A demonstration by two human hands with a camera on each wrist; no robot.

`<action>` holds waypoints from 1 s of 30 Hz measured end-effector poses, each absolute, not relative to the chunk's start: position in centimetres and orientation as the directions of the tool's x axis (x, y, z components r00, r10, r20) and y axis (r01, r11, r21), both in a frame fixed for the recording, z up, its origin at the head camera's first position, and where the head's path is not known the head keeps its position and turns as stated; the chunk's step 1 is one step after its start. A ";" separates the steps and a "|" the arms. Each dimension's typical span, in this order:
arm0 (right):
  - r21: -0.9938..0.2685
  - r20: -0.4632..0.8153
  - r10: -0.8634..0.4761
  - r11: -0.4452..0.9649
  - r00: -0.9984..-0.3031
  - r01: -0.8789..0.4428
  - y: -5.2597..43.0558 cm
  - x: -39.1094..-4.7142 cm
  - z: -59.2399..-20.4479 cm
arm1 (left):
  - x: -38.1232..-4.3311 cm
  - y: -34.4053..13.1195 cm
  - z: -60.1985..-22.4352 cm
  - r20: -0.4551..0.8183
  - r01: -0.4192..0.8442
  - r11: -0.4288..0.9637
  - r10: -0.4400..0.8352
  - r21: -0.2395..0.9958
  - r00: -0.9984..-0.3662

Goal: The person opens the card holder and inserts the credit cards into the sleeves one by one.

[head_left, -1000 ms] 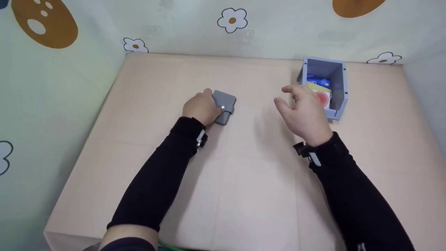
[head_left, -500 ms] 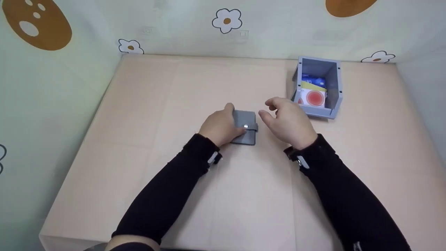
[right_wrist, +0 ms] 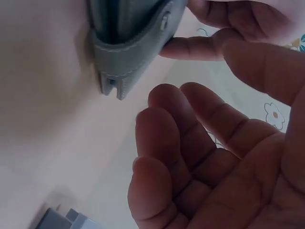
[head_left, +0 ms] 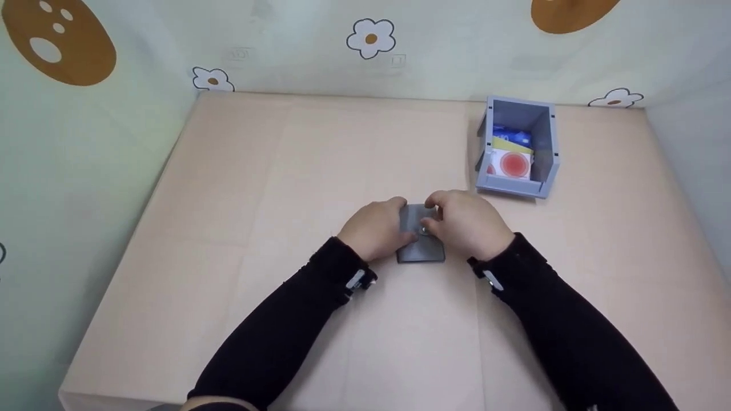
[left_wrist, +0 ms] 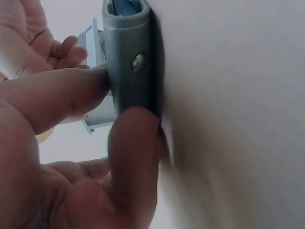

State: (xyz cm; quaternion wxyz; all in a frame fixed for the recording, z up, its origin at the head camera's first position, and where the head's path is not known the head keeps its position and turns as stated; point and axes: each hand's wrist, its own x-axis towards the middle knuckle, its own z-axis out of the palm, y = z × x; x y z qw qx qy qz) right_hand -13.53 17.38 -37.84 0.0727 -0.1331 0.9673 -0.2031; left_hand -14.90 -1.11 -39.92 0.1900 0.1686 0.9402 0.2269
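Note:
A small grey wallet with a strap lies flat on the table in the head view. My left hand grips its left side, thumb on the cover and fingers along the far edge. The left wrist view shows the wallet pinched there, its metal snap visible. At the wallet's right side is my right hand, thumb over the snap area. In the right wrist view the fingers are loosely bent and apart from the strap, which wraps round the wallet's edge.
A grey open-front bin stands at the back right of the table. Inside are a blue packet, something yellow and a white item with a red circle. Patterned walls border the table.
My left hand has brought the wallet right and nearer to me, turning it straighter. My right hand has come away from the bin, left and nearer, to the wallet's right side.

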 end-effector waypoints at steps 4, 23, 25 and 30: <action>-0.368 -0.087 -0.292 0.898 -0.953 -0.241 17.2 -13.2 -38.3 | -14.8 -1.1 -40.3 -0.280 0.229 0.831 0.411 0.508 -0.868; -0.366 -0.098 -0.370 0.877 -0.924 -0.312 17.1 -13.8 -39.9 | -15.4 -1.7 -40.8 -0.318 0.187 0.800 0.425 0.570 -0.848; -0.371 -0.106 -0.366 0.877 -0.925 -0.305 17.1 -13.9 -40.0 | -15.4 -1.6 -40.8 -0.315 0.188 0.799 0.425 0.571 -0.849; -0.375 -0.120 -0.373 0.875 -0.920 -0.306 17.1 -14.0 -40.1 | -15.4 -1.7 -40.9 -0.309 0.193 0.798 0.427 0.571 -0.850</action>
